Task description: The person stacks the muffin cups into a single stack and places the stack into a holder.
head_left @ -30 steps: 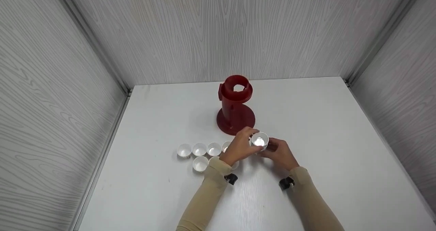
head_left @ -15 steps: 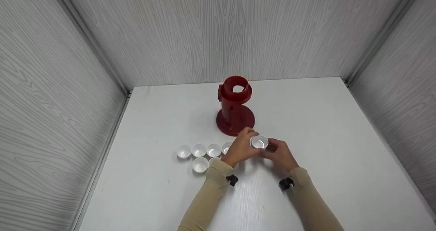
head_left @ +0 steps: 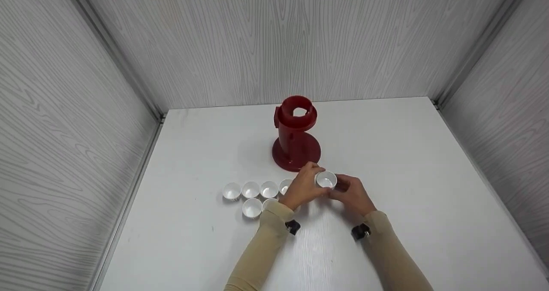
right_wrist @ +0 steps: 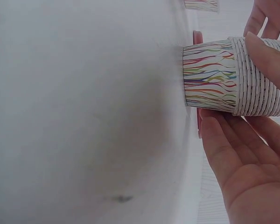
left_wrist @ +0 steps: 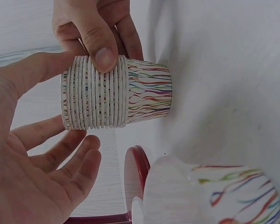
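With our left hand [head_left: 305, 187] we pinch the top of the upright paper cup stack [left_wrist: 95, 95]. With our right hand [head_left: 354, 195] we grip lower, likely so it won't tip. It's near the red stand [head_left: 297, 147].

No readable text, label or brand; no legible number or sign anywhere.

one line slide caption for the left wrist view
Left hand and right hand hold a stack of cups with colourful wavy lines; another cup and part of a red stand also show.
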{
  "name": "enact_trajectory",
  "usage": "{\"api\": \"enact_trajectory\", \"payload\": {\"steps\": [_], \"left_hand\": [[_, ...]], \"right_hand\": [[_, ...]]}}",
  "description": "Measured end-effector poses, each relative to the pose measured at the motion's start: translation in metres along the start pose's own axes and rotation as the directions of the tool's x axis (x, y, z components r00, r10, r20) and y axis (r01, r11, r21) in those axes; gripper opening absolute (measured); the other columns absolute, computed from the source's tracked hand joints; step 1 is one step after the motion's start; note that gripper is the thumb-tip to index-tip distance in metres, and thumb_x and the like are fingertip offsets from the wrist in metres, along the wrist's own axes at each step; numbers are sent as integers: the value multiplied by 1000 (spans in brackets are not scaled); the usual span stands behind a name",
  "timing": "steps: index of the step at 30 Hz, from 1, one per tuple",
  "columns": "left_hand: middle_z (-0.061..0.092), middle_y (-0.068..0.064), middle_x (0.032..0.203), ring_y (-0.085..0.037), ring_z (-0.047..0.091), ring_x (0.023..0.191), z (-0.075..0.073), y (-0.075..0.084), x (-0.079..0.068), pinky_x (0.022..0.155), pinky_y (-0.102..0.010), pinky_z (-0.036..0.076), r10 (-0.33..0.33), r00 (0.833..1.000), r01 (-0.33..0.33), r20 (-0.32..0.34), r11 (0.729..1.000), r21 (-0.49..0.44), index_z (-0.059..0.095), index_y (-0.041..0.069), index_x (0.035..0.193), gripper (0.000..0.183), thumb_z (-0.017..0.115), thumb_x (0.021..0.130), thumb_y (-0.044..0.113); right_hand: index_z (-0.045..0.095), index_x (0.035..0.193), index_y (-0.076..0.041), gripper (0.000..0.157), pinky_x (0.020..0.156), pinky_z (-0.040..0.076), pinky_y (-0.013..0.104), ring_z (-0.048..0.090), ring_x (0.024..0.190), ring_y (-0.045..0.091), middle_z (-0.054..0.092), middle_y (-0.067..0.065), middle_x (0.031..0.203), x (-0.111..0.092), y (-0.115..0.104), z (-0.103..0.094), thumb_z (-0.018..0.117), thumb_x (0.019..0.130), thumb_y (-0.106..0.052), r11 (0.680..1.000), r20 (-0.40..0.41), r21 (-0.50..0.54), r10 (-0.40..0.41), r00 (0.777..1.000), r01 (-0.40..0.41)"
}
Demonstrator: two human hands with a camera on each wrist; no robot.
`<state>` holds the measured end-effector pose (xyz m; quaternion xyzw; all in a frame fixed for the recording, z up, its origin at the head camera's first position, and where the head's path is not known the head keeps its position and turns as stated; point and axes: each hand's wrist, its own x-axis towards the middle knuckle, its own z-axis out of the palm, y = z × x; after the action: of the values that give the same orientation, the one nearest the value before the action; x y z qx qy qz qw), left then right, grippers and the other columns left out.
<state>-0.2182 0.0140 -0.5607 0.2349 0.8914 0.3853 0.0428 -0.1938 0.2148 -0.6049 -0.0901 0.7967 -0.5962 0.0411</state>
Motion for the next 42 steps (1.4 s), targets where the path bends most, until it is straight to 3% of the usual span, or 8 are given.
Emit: {"api": "enact_trajectory", "payload": {"steps": [7,18,24,27,32,38,42], "left_hand": [[57,-8,131,-23,57,126,-1,2,0,110,-39,51,-56,998,56,15,998,11,65,7,138,63,85,84,32],[58,-8,131,-23,57,127,-3,4,-3,110,-38,50,-50,999,50,14,998,24,64,5,138,63,84,85,31],[53,-11,145,-24,52,137,-8,4,-6,115,-39,48,-37,999,36,37,999,25,48,2,152,83,84,84,32],[50,-10,150,-25,49,141,-17,5,-11,116,-42,47,-41,998,40,45,999,22,45,3,154,85,84,85,33],[52,-10,148,-25,49,141,-43,2,-25,119,-42,44,-39,999,39,37,999,-5,54,5,148,71,82,88,29],[54,-13,146,-31,52,138,-76,-18,-47,118,-46,44,-19,999,17,-30,997,-71,57,4,145,62,79,92,27],[56,-15,144,-34,56,131,-96,-37,-62,112,-52,48,-53,995,44,-86,994,-103,59,3,143,57,77,94,26]], "right_hand": [[70,128,-4,46,99,56,23,70,121,30,72,17,128,1,1,0,85,84,-8,1000,-2,7,-7,1000,7],[70,129,-4,49,99,56,23,70,119,27,72,15,128,2,2,1,86,84,-11,1000,1,-7,-9,1000,9],[70,128,-3,51,96,56,20,71,115,24,73,16,127,2,2,1,88,82,-12,1000,-8,-14,3,1000,-3],[70,129,-5,53,96,56,20,71,115,24,73,15,127,1,1,1,90,80,-13,1000,-11,-16,-3,1000,3],[69,132,-11,58,100,57,23,70,118,24,73,10,129,-2,0,3,91,78,-14,1000,-10,-13,22,1000,-22],[69,133,-10,61,102,57,29,70,117,24,73,9,129,-1,-1,3,92,76,-15,998,-26,-40,37,999,-38],[69,132,-10,63,103,57,31,70,117,24,73,9,128,1,-3,3,93,75,-12,998,-17,-28,55,998,-55]]}}
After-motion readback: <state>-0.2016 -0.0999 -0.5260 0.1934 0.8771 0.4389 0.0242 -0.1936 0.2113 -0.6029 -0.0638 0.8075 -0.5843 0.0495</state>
